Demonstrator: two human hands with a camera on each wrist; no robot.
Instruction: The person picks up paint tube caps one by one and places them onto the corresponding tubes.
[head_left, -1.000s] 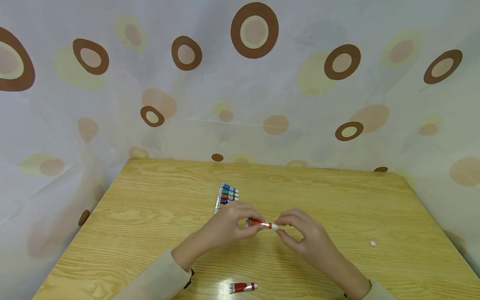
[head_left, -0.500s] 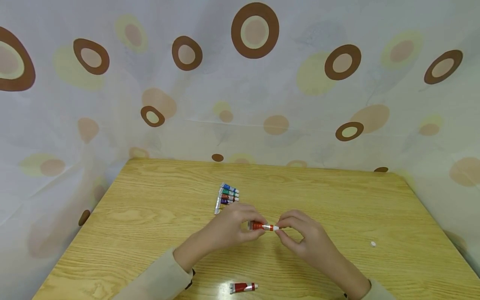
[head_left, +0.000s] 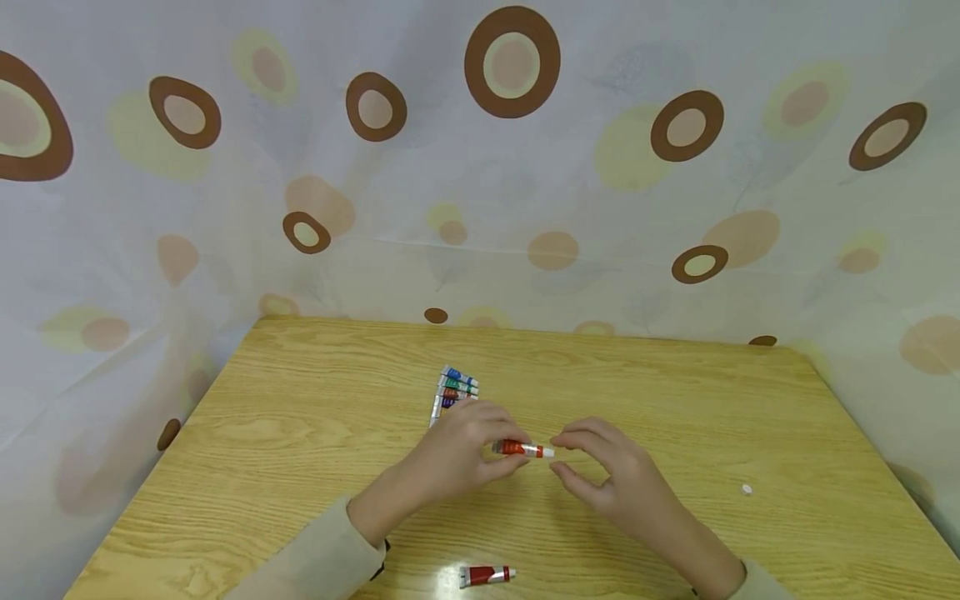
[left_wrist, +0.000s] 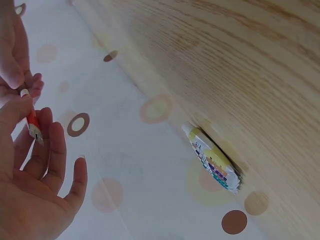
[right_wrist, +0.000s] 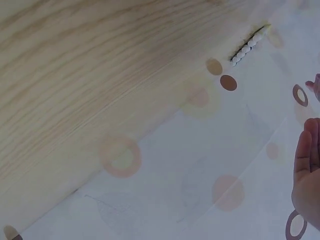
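Observation:
My left hand (head_left: 468, 442) pinches an orange-red paint tube (head_left: 522, 449) between thumb and forefinger, above the table, its white cap (head_left: 549, 452) pointing right. In the left wrist view the same tube (left_wrist: 32, 121) shows, its flat crimped end below the fingers. My right hand (head_left: 626, 475) is beside the cap, thumb and forefinger parted on either side of it. Only part of the right hand (right_wrist: 307, 175) enters the right wrist view. Behind the left hand lies a row of paint tubes (head_left: 457, 383), blue, green, brown and purple, partly hidden by the hand.
A dark red paint tube (head_left: 486, 575) lies near the front edge of the wooden table (head_left: 637, 383). A small white cap (head_left: 746, 489) sits to the right. A patterned curtain (head_left: 555, 183) encloses the back and sides.
Half a second ago the right thumb and forefinger were on the tube's cap; now they are parted from it. The left hand keeps its pinch, with the tube shifted slightly left and up.

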